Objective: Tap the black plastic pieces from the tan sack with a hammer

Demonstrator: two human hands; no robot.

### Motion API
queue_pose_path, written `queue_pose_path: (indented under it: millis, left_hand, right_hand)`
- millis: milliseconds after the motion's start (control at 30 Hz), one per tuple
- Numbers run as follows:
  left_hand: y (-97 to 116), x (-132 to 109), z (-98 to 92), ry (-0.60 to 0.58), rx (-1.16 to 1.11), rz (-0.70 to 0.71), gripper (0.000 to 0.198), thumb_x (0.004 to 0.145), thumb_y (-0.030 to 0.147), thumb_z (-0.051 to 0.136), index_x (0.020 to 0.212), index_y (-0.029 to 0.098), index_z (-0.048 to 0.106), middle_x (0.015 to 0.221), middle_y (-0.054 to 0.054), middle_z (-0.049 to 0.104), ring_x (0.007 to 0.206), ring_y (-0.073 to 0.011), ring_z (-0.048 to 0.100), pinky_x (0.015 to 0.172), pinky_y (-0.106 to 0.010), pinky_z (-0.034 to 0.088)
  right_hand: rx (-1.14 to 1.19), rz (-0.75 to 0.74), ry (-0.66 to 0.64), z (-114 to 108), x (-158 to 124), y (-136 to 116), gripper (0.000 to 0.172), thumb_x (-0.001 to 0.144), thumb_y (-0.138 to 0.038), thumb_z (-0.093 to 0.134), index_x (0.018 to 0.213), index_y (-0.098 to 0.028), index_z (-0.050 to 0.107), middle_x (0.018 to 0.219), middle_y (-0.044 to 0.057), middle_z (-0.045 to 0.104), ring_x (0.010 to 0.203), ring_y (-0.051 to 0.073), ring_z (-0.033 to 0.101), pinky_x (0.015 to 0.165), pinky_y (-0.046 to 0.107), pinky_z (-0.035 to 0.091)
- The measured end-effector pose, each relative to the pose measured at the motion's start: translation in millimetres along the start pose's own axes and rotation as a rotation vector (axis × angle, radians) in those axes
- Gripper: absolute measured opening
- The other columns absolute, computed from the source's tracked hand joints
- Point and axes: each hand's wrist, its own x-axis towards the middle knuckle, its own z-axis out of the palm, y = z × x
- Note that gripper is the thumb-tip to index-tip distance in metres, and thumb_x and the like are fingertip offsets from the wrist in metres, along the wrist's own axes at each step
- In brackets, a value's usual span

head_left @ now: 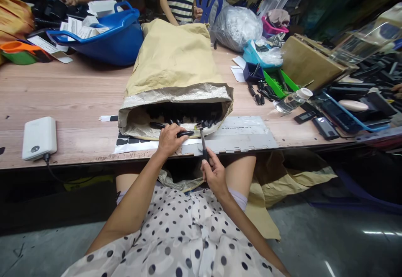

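My left hand (170, 139) lies at the mouth of a large tan paper sack (176, 55), its fingers closed round a slim black plastic piece (185, 134). In my right hand (215, 171) is a black-handled tool with a narrow metal blade (202, 137), its far end close to the tip of that piece. I cannot tell whether the two touch. The sack lies on its side with its opening toward me, and many dark parts (185, 113) fill it. Under the sack's lip is a white sheet with black stickers (135, 144).
A white corded box (39, 139) stands left on the table. Behind are a blue basin (103, 44) of white boxes and two people. To the right are a green tray (279, 82), a clear bottle (292, 101), loose black pieces and a cardboard box (309, 61).
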Motion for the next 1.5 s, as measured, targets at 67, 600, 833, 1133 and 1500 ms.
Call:
queue_pose_path:
  millis: [67,600,833,1133,1500]
  left_hand:
    - [-2,0,1.1,0.019,0.008,0.038,0.017,0.083,0.033,0.069,0.097,0.026,0.077,0.094,-0.004,0.069,0.095,-0.0245,0.06,0.087,-0.039,0.046]
    - [-2,-110,24.4,-0.302,0.056,0.389,0.021,0.096,0.033,0.052,0.1,0.021,0.069,0.085,-0.003,0.074,0.071,-0.0171,0.069,0.063,-0.026,0.052]
    - [2,-93,6.3,-0.045,-0.035,0.478,0.022,0.097,0.032,0.052,0.097,0.021,0.071,0.081,-0.003,0.072,0.067,-0.0131,0.065,0.063,-0.024,0.052]
    - [-33,-5,-49.6,0.209,0.304,-0.184,0.031,0.083,0.019,0.055,0.108,0.024,0.072,0.114,-0.012,0.069,0.108,-0.0356,0.055,0.093,-0.054,0.048]
    - [-26,-15,-30.4,0.123,0.036,0.159,0.021,0.088,0.027,0.058,0.103,0.024,0.072,0.095,-0.005,0.066,0.092,-0.0243,0.056,0.091,-0.043,0.048]
  right_hand:
    - [0.113,0.098,0.011,1,4,-1,0.058,0.092,-0.041,0.058,0.146,-0.019,0.05,0.064,-0.006,0.061,0.038,0.008,0.045,0.036,0.02,0.041]
    - [0.208,0.147,-0.025,1,7,-4,0.061,0.087,-0.048,0.063,0.14,-0.022,0.051,0.062,-0.008,0.056,0.037,0.006,0.041,0.035,0.018,0.035]
    - [0.194,0.147,-0.021,2,6,-4,0.062,0.086,-0.048,0.063,0.141,-0.021,0.051,0.062,-0.008,0.055,0.037,0.006,0.04,0.035,0.019,0.035]
    - [0.182,0.134,-0.013,4,7,-2,0.061,0.087,-0.048,0.062,0.141,-0.022,0.051,0.059,-0.009,0.052,0.037,0.006,0.04,0.035,0.019,0.035]
    - [0.185,0.139,-0.003,6,7,-4,0.062,0.086,-0.048,0.063,0.141,-0.021,0.051,0.058,-0.009,0.052,0.037,0.006,0.04,0.035,0.019,0.034]
